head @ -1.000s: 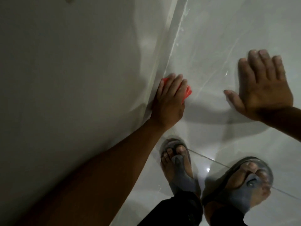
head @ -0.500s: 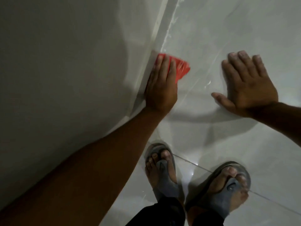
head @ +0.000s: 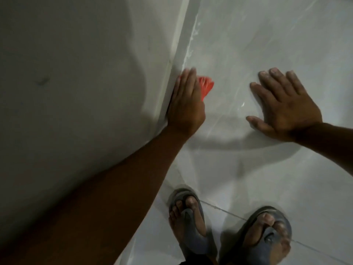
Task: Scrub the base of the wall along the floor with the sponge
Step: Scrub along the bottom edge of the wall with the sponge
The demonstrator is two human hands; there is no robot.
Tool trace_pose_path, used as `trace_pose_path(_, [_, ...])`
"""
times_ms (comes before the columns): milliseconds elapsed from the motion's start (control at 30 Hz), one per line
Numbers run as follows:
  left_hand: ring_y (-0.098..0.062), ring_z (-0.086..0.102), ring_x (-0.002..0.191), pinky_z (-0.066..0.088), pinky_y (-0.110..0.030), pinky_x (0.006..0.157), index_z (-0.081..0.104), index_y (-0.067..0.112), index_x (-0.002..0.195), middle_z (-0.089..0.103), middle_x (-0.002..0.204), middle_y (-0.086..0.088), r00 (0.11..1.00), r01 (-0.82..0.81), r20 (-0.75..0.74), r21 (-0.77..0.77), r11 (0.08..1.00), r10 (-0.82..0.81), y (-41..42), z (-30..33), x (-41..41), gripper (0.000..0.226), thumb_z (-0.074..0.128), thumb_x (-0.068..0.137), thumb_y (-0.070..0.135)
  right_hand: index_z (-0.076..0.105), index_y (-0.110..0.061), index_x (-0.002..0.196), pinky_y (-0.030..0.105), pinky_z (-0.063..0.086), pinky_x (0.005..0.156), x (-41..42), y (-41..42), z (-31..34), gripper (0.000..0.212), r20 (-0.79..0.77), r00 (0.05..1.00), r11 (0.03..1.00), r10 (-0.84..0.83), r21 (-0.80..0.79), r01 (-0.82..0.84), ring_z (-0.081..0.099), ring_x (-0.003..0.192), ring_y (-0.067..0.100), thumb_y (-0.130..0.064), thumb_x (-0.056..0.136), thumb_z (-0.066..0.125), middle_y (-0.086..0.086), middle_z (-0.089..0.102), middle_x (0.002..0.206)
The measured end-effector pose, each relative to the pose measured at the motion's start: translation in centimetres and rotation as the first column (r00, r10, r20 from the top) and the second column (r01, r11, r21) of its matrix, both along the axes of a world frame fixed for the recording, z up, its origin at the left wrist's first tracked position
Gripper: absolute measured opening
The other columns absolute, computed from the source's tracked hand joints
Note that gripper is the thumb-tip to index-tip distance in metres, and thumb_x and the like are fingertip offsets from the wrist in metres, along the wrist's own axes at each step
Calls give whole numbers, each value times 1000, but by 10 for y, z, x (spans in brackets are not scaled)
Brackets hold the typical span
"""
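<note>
My left hand (head: 186,104) presses a red sponge (head: 206,87) against the pale skirting strip (head: 180,41) where the wall (head: 76,73) meets the floor. Most of the sponge is hidden under my fingers; only its ribbed right edge shows. My right hand (head: 284,108) lies flat on the glossy floor tile (head: 257,35) to the right, fingers spread, holding nothing.
My two feet in grey sandals, the left one (head: 188,226) and the right one (head: 267,238), stand on the tile at the bottom, close to the wall. A grout line (head: 225,209) crosses the floor between them. White smears (head: 193,33) run along the skirting farther ahead.
My left hand slid the sponge forward along the skirting, then pulled back a little, so less of the sponge shows. My right hand stays flat on the floor.
</note>
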State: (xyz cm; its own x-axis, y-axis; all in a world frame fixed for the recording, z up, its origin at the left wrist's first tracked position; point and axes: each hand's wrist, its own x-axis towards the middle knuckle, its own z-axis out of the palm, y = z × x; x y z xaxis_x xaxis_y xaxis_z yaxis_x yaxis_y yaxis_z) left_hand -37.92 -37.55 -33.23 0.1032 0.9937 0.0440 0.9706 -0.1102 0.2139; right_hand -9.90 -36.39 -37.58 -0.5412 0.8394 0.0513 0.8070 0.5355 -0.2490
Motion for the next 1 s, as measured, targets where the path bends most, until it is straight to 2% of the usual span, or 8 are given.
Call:
trace_pose_path(133, [-33,28,151,23,-48,126,38,1,148,36,159,-17,1000,-19,1,-2,1000,19,53,-3,18,63,55,88,3,36,-11,159,54,13,131,-1,2,1,87,7,1000,1000,-3,-5,3,24,159,37,-65,92,50,19,31,169])
trace_pose_path(233, [-34,26,151,24,-50,125,40,5,149,38,158,-15,999,-27,34,-26,999,28,-4,6,7,59,52,91,1,37,-10,158,55,13,131,-2,2,4,87,11,1000,1000,-5,-20,5,25,158,38,-64,92,49,20,32,168])
trace_pose_path(333, [-33,24,152,25,-50,124,40,5,149,37,159,-16,1000,-18,10,-134,991,20,-58,13,-7,62,57,90,1,37,-10,158,54,13,131,-3,-1,5,87,22,1000,1000,-6,-10,6,27,158,39,-63,92,50,21,33,168])
trace_pose_path(433, [-36,30,149,27,-52,124,44,0,146,41,156,-20,998,-47,43,-105,993,52,-18,8,1,56,54,91,-2,36,-10,159,53,11,132,-3,-1,3,88,36,999,1000,1,-12,0,26,158,39,-64,91,51,21,32,168])
trace_pose_path(600, [-30,22,153,18,-46,127,31,7,152,32,162,-13,999,-2,35,-46,999,4,97,-5,23,65,54,91,4,37,-10,159,55,15,131,-2,-1,0,87,33,999,1000,10,8,-10,26,158,38,-64,91,52,20,32,168])
trace_pose_path(667, [-30,22,153,20,-48,127,31,8,153,33,162,-12,999,-9,30,-30,1000,10,97,-4,27,69,57,90,4,38,-9,158,55,16,131,0,0,2,87,34,999,1000,8,-3,-8,27,157,39,-63,91,53,20,33,167])
trace_pose_path(833, [-31,20,153,16,-49,127,33,6,152,33,161,-13,999,18,53,-86,996,-13,10,2,4,63,52,92,1,38,-9,158,55,15,131,-4,-1,5,88,48,999,1000,2,-29,-1,28,157,39,-63,90,52,21,34,167])
trace_pose_path(1000, [-35,24,152,17,-49,127,35,4,150,37,159,-16,998,58,5,-57,997,-58,78,-5,13,67,58,88,2,39,-9,158,56,18,130,-2,0,3,88,35,999,1000,3,-14,-2,28,157,39,-62,89,55,21,34,167])
